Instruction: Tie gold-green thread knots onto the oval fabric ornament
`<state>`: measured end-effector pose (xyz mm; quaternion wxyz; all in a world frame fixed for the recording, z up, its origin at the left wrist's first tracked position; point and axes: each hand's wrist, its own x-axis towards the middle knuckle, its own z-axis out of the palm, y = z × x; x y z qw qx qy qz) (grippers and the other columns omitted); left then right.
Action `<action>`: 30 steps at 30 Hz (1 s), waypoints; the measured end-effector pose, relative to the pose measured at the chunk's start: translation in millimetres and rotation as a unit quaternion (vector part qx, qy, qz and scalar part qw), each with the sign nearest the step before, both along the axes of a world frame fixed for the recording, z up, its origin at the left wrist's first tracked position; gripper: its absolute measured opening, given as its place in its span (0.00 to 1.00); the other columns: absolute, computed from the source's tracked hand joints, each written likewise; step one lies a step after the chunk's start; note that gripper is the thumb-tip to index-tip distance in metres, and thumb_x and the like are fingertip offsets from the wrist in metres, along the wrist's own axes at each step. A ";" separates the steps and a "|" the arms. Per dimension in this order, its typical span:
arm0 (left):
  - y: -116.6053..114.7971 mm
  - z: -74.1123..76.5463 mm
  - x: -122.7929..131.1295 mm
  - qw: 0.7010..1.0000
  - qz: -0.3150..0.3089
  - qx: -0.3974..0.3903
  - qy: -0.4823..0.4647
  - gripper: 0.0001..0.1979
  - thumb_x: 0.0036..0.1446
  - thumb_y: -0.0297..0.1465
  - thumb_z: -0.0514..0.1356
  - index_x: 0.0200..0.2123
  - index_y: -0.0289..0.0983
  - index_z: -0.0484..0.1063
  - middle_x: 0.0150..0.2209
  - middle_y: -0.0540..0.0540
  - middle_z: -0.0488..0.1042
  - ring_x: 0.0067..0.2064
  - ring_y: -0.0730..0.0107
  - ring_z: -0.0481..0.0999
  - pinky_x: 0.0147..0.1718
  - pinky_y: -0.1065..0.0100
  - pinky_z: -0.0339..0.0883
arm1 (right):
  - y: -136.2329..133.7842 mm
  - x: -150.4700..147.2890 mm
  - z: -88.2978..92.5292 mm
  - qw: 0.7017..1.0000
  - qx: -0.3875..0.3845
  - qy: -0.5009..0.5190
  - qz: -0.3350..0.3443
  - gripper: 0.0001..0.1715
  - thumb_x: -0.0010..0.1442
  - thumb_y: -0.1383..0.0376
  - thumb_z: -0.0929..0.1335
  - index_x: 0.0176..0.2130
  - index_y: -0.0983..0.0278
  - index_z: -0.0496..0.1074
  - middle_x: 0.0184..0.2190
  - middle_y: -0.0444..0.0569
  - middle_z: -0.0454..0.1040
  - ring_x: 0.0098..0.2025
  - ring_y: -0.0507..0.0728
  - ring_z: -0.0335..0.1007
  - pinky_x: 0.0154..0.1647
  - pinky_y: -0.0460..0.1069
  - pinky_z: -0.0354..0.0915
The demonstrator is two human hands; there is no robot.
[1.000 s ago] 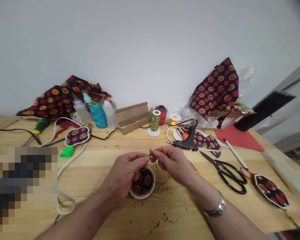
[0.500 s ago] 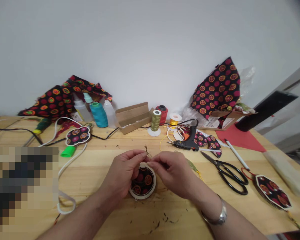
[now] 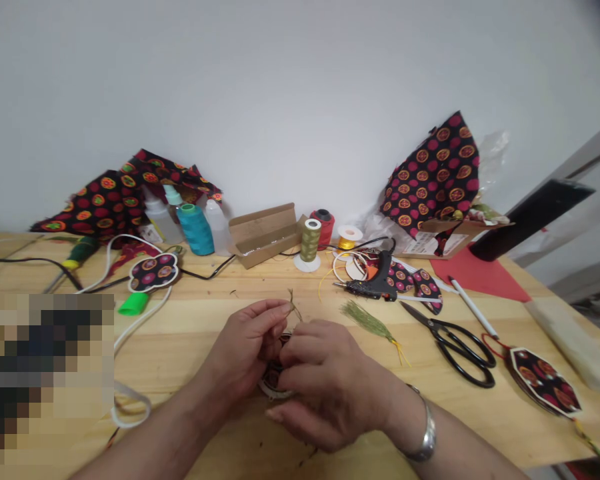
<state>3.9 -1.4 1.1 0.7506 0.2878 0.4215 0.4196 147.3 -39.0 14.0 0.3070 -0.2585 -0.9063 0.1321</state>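
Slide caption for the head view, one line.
Left hand pinches a thin cord, right hand partly covers a round patterned piece; green tassel and scissors lie to the right.

On my feed, the tabletop [image 3: 190,327] reads as smooth, pale grained wood. I make out thin, fibrous cord [image 3: 292,303], a tassel [image 3: 367,321] of fine threads, a polished metal bracelet [image 3: 427,433], metal-bladed scissors [image 3: 434,326], a black plastic glue gun [image 3: 380,287], matt printed cloth [image 3: 435,173] and a matt brown cardboard box [image 3: 270,248].
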 end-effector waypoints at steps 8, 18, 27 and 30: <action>-2.1 -0.6 0.2 0.999 -0.015 0.019 0.028 0.08 0.44 0.31 0.65 0.24 0.34 0.70 0.13 0.60 0.53 0.16 0.84 0.48 0.14 0.78 0.43 | 22.7 3.6 -5.6 0.811 -0.364 0.401 -0.220 0.07 0.55 0.62 0.66 0.32 0.64 0.70 0.30 0.47 0.71 0.35 0.53 0.67 0.40 0.50 0.63; -3.4 -3.0 0.8 0.997 -0.038 0.046 0.059 0.09 0.43 0.33 0.66 0.26 0.32 0.75 0.15 0.56 0.59 0.17 0.84 0.51 0.14 0.78 0.41 | 25.4 -3.3 -10.7 0.714 -0.522 0.434 -0.171 0.16 0.42 0.60 0.73 0.29 0.66 0.68 0.18 0.39 0.68 0.18 0.48 0.65 0.22 0.44 0.61; -4.6 -6.1 -0.7 0.991 -0.067 0.067 0.091 0.08 0.46 0.34 0.64 0.26 0.34 0.75 0.14 0.57 0.58 0.16 0.85 0.51 0.14 0.77 0.41 | 27.0 0.1 -13.0 0.739 -0.490 0.403 -0.227 0.12 0.44 0.61 0.71 0.24 0.66 0.68 0.13 0.36 0.61 0.13 0.44 0.51 0.13 0.42 0.49; -4.3 -4.6 0.2 0.990 -0.072 0.071 0.093 0.08 0.46 0.34 0.64 0.25 0.34 0.75 0.14 0.57 0.58 0.15 0.85 0.51 0.14 0.77 0.41 | 27.2 1.8 -12.5 0.757 -0.467 0.391 -0.235 0.09 0.44 0.63 0.71 0.24 0.66 0.70 0.15 0.37 0.62 0.16 0.44 0.50 0.15 0.43 0.47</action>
